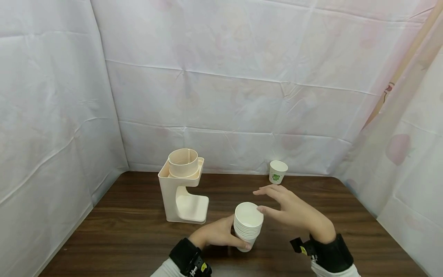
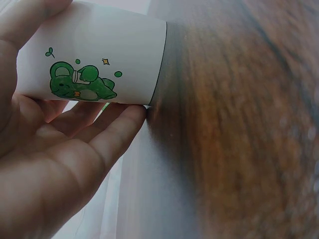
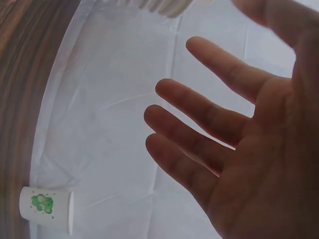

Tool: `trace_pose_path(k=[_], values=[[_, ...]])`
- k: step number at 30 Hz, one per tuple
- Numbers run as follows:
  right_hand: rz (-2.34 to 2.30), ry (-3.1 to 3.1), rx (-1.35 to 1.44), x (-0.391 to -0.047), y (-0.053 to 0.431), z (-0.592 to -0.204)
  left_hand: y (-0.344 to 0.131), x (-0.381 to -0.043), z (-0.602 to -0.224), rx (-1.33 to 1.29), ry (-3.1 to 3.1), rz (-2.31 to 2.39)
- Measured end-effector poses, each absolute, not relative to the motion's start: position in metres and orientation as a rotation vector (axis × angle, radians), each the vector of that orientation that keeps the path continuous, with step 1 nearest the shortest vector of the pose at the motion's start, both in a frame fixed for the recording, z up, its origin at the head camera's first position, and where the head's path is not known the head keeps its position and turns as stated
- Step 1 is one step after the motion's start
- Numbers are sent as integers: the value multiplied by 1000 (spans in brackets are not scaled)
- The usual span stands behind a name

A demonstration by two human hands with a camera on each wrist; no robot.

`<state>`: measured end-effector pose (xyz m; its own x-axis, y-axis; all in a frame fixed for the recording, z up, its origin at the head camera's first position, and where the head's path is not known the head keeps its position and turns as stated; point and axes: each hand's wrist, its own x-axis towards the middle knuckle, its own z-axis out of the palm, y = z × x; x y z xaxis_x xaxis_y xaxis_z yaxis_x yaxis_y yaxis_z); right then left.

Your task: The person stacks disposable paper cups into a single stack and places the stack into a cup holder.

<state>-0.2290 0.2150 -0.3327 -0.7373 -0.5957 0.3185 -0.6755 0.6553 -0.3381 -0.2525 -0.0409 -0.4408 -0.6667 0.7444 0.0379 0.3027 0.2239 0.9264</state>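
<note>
A stack of white paper cups stands upright on the dark wooden table, near its front. My left hand holds the stack low down, thumb on the near side. In the left wrist view a green cartoon bear marks the lowest paper cup, whose base is at the table top. My right hand is raised just right of the stack, fingers spread and fairly straight, with nothing in the palm. Its thumb tip appears close to the top rim; whether it touches cannot be told.
A cream plastic stand with a round holder on top is at the back left. One single paper cup with a green print stands at the back right, near the white cloth wall. Wood-grain table lies between them.
</note>
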Motion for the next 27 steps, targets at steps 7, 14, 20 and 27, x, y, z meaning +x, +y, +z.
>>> trace_pose_path(k=[7, 14, 20, 27], values=[[733, -2669, 986, -242, 221, -340, -41, -252, -441, 954, 2087, 1445], [785, -2632, 938, -256, 228, -348, -41, -253, -443, 966, 2089, 1441], [800, -2625, 913, -264, 233, -354, -41, -253, -442, 945, 2104, 1435], [776, -2621, 849, -271, 236, -360, -40, -252, -441, 943, 2109, 1436]])
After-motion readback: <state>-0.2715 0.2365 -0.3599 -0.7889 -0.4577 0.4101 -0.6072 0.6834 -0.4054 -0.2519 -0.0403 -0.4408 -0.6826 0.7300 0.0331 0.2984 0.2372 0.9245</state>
